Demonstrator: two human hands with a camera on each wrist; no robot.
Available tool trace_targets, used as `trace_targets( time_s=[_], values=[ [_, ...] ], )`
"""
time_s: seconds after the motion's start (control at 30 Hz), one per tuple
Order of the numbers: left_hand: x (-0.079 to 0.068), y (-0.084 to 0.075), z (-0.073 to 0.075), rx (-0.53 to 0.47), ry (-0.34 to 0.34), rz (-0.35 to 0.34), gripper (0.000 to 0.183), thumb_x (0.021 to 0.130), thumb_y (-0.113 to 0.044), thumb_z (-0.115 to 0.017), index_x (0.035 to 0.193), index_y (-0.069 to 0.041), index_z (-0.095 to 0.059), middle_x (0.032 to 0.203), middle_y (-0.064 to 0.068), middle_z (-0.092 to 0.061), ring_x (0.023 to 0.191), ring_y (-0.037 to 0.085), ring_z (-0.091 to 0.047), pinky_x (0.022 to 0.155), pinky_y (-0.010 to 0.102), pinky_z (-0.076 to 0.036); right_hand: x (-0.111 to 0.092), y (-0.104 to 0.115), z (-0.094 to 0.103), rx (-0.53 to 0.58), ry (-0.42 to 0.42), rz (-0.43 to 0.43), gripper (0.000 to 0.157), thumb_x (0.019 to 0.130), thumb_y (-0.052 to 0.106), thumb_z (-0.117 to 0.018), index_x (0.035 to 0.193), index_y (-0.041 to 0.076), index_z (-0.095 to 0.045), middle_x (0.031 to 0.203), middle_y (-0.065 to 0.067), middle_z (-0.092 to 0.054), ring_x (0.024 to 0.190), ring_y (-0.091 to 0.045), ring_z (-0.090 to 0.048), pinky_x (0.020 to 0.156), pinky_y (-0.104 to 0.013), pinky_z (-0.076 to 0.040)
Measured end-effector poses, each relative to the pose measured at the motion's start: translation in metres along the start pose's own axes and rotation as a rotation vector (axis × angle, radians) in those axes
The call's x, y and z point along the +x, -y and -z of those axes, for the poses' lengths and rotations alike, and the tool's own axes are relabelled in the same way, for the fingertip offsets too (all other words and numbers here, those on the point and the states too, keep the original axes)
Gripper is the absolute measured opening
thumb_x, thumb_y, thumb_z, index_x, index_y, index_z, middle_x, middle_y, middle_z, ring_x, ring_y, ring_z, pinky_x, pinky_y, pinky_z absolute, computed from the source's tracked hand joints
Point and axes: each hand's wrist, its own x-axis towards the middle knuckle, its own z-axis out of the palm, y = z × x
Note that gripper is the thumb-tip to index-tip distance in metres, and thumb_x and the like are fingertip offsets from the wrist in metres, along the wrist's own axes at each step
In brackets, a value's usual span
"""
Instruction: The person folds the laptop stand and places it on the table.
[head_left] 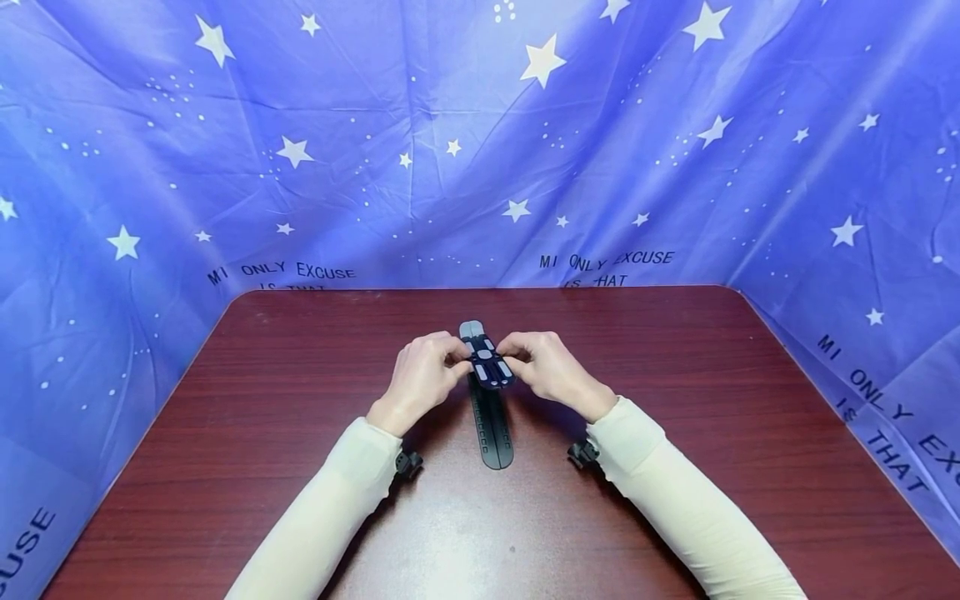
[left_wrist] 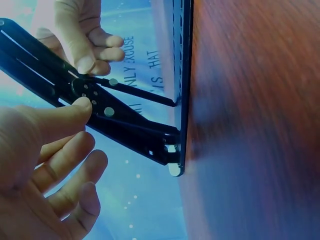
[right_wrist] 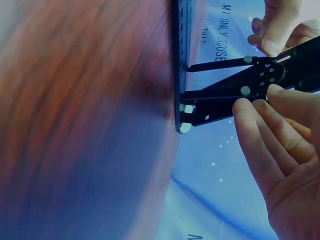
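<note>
A black folding stand is on the table in front of me, its long flat base (head_left: 492,429) running away from me. Its upper plate (head_left: 491,371), with pale pads on top, is raised at a slant from the far end. In the left wrist view, a thin strut (left_wrist: 145,93) slopes between the raised part and the base, and a hinge (left_wrist: 173,156) joins them at one end. My left hand (head_left: 423,372) pinches one side edge of the plate with thumb and fingers. Opposite it, my right hand (head_left: 551,367) grips the other side edge.
The dark red wooden table (head_left: 300,500) stretches out around the stand. Behind and beside it hangs a blue curtain (head_left: 420,192) with white stars and printed lettering. Small black devices (head_left: 408,463) sit at both wrists.
</note>
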Motion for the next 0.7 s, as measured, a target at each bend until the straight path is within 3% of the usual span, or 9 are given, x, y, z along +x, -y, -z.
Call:
trace_targets(
  time_s=[0.3, 0.7],
  values=[
    [0.0035, 0.0017, 0.0009, 0.009, 0.089, -0.018, 0.008, 0.071, -0.019, -0.074, 0.076, -0.024, -0.069, 0.073, -0.015, -0.058, 0.062, -0.001, -0.052, 0.056, 0.024, -0.043, -0.0014, 0.0009, 0.0048, -0.071, 0.073, 0.033, 0.009, 0.083, 0.010, -0.063, 0.087, 0.018, -0.067, 0.078, 0.011, -0.062, 0.068, -0.002, -0.055, 0.061, -0.021, -0.046],
    [0.0024, 0.0006, 0.0004, -0.042, 0.192, 0.084, 0.011, 0.070, -0.019, -0.075, 0.080, -0.022, -0.070, 0.069, -0.015, -0.058, 0.061, -0.002, -0.052, 0.058, 0.023, -0.043, -0.0010, 0.0005, 0.0039, -0.143, 0.152, 0.018, 0.008, 0.081, 0.016, -0.067, 0.088, 0.021, -0.067, 0.079, 0.013, -0.063, 0.071, 0.000, -0.055, 0.065, -0.022, -0.047]
  ],
)
